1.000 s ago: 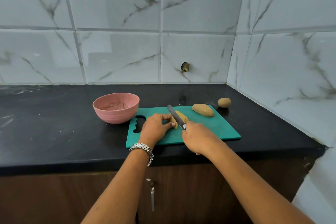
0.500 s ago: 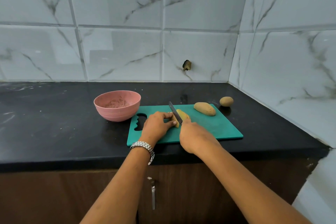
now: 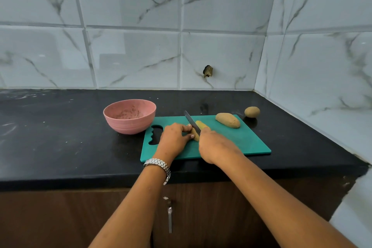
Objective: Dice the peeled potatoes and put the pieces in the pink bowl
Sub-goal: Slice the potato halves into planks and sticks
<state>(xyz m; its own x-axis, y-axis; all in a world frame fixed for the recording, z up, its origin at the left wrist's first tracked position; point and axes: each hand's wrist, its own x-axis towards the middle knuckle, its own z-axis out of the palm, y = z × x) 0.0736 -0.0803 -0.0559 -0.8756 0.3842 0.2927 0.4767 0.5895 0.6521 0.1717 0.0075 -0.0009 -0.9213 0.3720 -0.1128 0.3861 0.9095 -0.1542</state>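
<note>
- While the left hand (image 3: 174,139) steadies a peeled potato (image 3: 203,125) on a green board (image 3: 241,144), the right hand (image 3: 213,145) cuts it with a knife (image 3: 191,121).
- Left hand: it lies at the board's 9 o'clock side. The fingers are bent and the fingertips and thumb pinch the potato's near end. A metal watch (image 3: 158,164) sits on the wrist.
- Right hand: seen from the back, at the board's centre. The fingers are curled tight round the knife handle, which the fist hides.
- Knife: the blade rises out of the right fist and points to 11 o'clock. Its edge rests across the yellow potato, splitting it lengthwise.
- Potato being cut: it lies at the middle of the board, between the two hands, touching both the blade and the left fingertips.
- Second potato (image 3: 227,120): long and whole, it lies on the board at its 1 o'clock corner, well apart from the hands.
- Small potato (image 3: 252,111): round, off the board at 2 o'clock, on the black counter (image 3: 60,143) near the wall corner.
- Pink bowl (image 3: 129,125): upright on the counter at the board's 10 o'clock, just beside the board's handle slot. Brown specks mark its inside.
- Surroundings: white marbled tiles (image 3: 130,56) rise behind the counter from 9 to 3 o'clock. A brown cupboard (image 3: 50,217) fills the space at 6 o'clock.
</note>
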